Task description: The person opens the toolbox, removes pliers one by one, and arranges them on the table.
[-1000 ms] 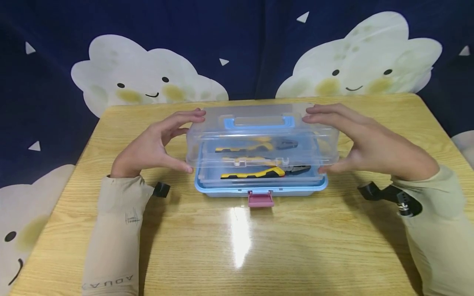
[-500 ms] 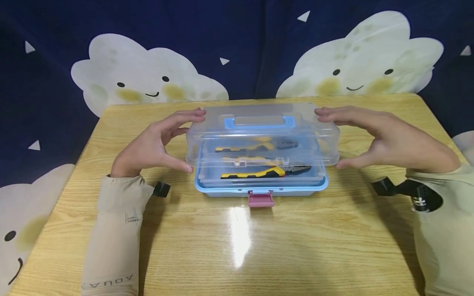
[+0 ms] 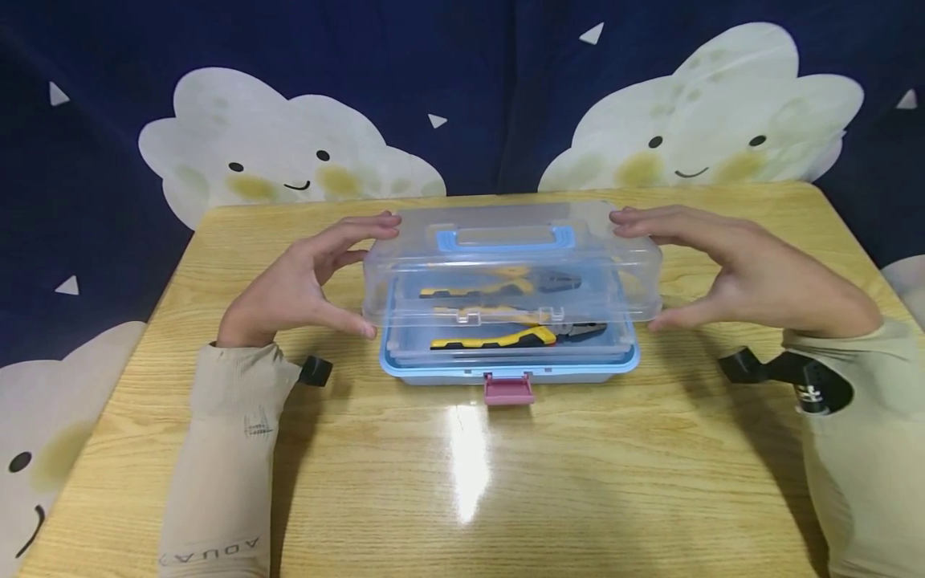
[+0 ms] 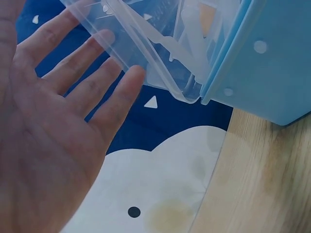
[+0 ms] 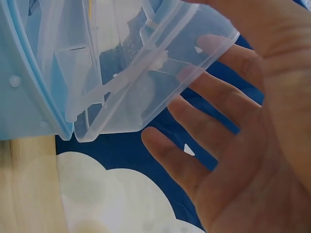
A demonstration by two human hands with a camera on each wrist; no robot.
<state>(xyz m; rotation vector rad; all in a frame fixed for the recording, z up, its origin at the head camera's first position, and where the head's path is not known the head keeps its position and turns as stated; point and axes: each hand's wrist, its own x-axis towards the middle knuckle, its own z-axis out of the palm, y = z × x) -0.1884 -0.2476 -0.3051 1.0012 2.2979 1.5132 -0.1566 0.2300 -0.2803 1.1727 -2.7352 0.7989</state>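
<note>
A toolbox [image 3: 433, 374] with a light blue base and a pink latch [image 3: 509, 390] stands on the table. Its clear lid [image 3: 412, 301], with a blue handle [image 3: 506, 240], is tilted partway up. Yellow-and-black pliers [image 3: 495, 339] lie along the front inside; more yellow-and-black pliers [image 3: 477, 291] show through the lid. My left hand [image 3: 289, 281] holds the lid's left end, thumb at the front edge and fingertips at the top. My right hand [image 3: 751, 277] holds the right end likewise. In the wrist views, fingertips meet the clear lid [image 4: 141, 39] and some show through it.
The wooden table [image 3: 578, 482] extends around the box, with its back edge close behind the lid. A dark blue cloth [image 3: 491, 96] with cloud prints hangs beyond it. Black camera mounts [image 3: 315, 370] stick out from both sleeves.
My right hand has shifted right, out to the lid's end, then slightly back left. My left hand, the lid and the box look unmoved.
</note>
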